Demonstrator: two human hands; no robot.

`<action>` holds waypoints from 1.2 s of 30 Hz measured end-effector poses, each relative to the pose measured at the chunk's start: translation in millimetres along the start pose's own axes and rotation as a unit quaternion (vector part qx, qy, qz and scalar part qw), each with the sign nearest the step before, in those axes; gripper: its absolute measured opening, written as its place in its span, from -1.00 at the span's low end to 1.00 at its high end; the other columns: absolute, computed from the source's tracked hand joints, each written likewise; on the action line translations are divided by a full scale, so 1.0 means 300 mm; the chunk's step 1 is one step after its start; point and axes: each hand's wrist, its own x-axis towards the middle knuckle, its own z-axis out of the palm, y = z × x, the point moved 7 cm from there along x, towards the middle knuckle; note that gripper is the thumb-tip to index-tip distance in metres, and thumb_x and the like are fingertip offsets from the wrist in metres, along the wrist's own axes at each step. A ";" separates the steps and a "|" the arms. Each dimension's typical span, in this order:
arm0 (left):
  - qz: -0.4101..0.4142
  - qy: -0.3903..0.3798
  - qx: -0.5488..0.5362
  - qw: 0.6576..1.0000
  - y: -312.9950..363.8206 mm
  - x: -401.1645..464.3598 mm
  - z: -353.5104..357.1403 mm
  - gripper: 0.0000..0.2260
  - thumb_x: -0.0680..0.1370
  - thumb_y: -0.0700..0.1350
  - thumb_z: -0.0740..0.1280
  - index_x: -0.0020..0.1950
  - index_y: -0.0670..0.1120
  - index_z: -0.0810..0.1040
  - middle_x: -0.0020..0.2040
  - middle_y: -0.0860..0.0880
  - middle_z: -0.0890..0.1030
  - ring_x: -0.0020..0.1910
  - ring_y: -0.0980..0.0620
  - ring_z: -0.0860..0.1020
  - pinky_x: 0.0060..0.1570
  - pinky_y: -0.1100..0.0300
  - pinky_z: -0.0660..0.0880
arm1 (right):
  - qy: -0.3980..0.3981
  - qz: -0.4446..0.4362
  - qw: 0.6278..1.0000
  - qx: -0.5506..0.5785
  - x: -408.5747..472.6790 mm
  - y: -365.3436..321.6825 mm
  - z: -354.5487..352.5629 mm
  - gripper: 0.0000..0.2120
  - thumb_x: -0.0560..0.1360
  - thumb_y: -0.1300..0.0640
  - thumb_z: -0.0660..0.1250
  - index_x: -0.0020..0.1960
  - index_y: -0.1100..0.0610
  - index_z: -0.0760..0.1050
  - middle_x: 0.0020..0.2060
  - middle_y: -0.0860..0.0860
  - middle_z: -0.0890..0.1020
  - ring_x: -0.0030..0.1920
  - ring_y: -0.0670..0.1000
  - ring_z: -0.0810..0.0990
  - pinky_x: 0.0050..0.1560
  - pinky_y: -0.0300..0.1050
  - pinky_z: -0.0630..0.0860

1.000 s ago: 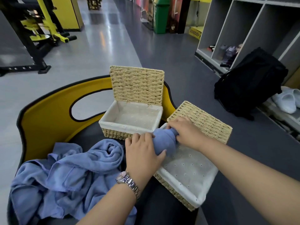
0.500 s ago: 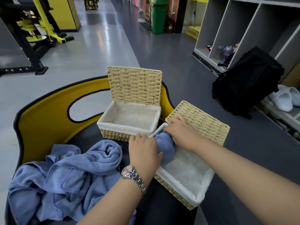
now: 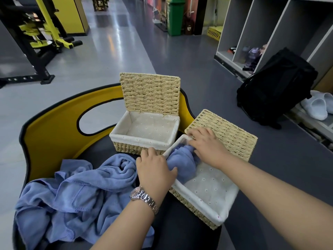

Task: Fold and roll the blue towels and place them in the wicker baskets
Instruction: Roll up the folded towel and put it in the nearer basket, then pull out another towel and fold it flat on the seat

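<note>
Head view: rolled towel point(image 3: 182, 164) crosswise at near basket's point(image 3: 207, 204) far end.

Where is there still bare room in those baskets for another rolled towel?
The far basket shows only bare lining. The near basket is free from the rolled towel toward its near-right corner. Its far-left corner is crowded: left hand and right hand are both on the roll. Loose towels lie at left.

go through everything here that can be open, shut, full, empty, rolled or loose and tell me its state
Near basket: lid open, holds one towel at its far end.
Far basket: lid upright, liner bare.
Rolled towel: in the near basket, gripped by both hands.
Loose towels: crumpled, unfolded.
Left hand: grips the roll.
Right hand: grips the roll's far end.
</note>
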 end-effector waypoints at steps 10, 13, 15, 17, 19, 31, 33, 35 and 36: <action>-0.013 -0.008 -0.004 1.000 -0.023 -0.006 0.013 -0.58 0.43 0.25 0.21 0.03 -0.05 0.58 0.04 -0.04 0.47 0.08 -0.10 0.37 0.04 0.05 0.30 | 0.012 0.046 0.999 0.018 -0.002 -0.014 0.011 -0.88 0.32 0.23 0.36 -0.19 0.06 0.61 0.00 0.03 0.51 0.03 0.11 0.39 0.08 -0.03 0.21; -0.012 0.000 -0.019 1.000 -0.022 -0.007 0.013 -0.58 0.43 0.26 0.22 0.01 -0.04 0.58 0.03 -0.03 0.46 0.08 -0.10 0.37 0.03 0.04 0.30 | 0.006 0.056 0.998 0.022 -0.001 -0.017 0.016 -0.86 0.31 0.26 0.35 -0.20 0.06 0.59 -0.02 0.02 0.50 0.02 0.11 0.39 0.04 0.00 0.26; -0.010 0.017 -0.033 0.999 -0.026 -0.014 0.015 -0.58 0.40 0.30 0.23 -0.02 0.00 0.59 -0.01 -0.02 0.46 0.05 -0.09 0.38 0.01 0.04 0.31 | 0.008 0.056 0.998 0.018 -0.004 -0.017 0.007 -0.83 0.29 0.27 0.36 -0.17 0.05 0.56 -0.04 0.01 0.49 0.00 0.11 0.40 0.01 -0.01 0.23; -0.007 0.046 -0.048 0.998 -0.033 -0.026 0.009 -0.58 0.35 0.32 0.25 -0.06 0.04 0.61 -0.06 0.00 0.49 -0.01 -0.08 0.41 -0.05 0.05 0.33 | 0.012 0.060 0.998 0.022 -0.014 -0.016 -0.005 -0.78 0.31 0.27 0.35 -0.10 0.03 0.56 -0.02 0.01 0.48 0.02 0.10 0.40 0.03 -0.04 0.21; -0.003 0.076 -0.064 0.995 -0.044 -0.040 -0.003 -0.59 0.30 0.31 0.28 -0.08 0.05 0.62 -0.10 0.01 0.52 -0.06 -0.08 0.44 -0.10 0.04 0.36 | 0.012 0.070 0.997 0.037 -0.030 -0.017 -0.025 -0.72 0.32 0.28 0.35 -0.04 0.01 0.56 0.01 0.01 0.48 0.05 0.09 0.40 0.07 -0.03 0.23; 0.032 0.132 -0.063 0.989 -0.201 -0.233 -0.189 -0.80 0.41 0.13 0.29 -0.08 0.06 0.58 -0.19 0.08 0.59 -0.15 -0.04 0.53 -0.18 0.08 0.31 | 0.078 0.039 0.994 0.071 -0.122 -0.278 -0.268 -0.82 0.40 0.14 0.41 0.00 -0.01 0.61 -0.08 -0.07 0.60 0.03 0.07 0.51 0.12 -0.03 0.26; 0.024 0.115 -0.061 0.991 -0.257 -0.277 -0.222 -0.92 0.40 -0.02 0.29 -0.15 0.04 0.54 -0.27 0.04 0.60 -0.22 -0.06 0.54 -0.25 0.12 0.21 | 0.090 0.036 0.990 0.099 -0.132 -0.349 -0.311 -0.92 0.41 0.12 0.40 -0.10 0.01 0.60 -0.18 -0.07 0.61 -0.04 0.08 0.54 0.06 0.01 0.34; 0.001 0.084 -0.048 0.995 -0.333 -0.322 -0.232 -0.93 0.42 -0.11 0.25 -0.25 0.00 0.49 -0.35 0.00 0.57 -0.30 -0.09 0.53 -0.28 0.12 0.14 | 0.094 0.050 0.985 0.138 -0.134 -0.420 -0.344 -0.98 0.40 0.10 0.38 -0.19 0.00 0.58 -0.27 -0.08 0.61 -0.15 0.06 0.56 -0.04 0.02 0.37; -0.011 0.075 -0.048 0.996 -0.381 -0.345 -0.226 -0.91 0.43 -0.12 0.25 -0.27 -0.02 0.50 -0.36 -0.01 0.57 -0.32 -0.08 0.53 -0.30 0.12 0.15 | 0.087 0.058 0.980 0.167 -0.132 -0.456 -0.346 -0.96 0.39 0.12 0.38 -0.22 -0.01 0.58 -0.30 -0.08 0.62 -0.19 0.06 0.56 -0.08 0.01 0.38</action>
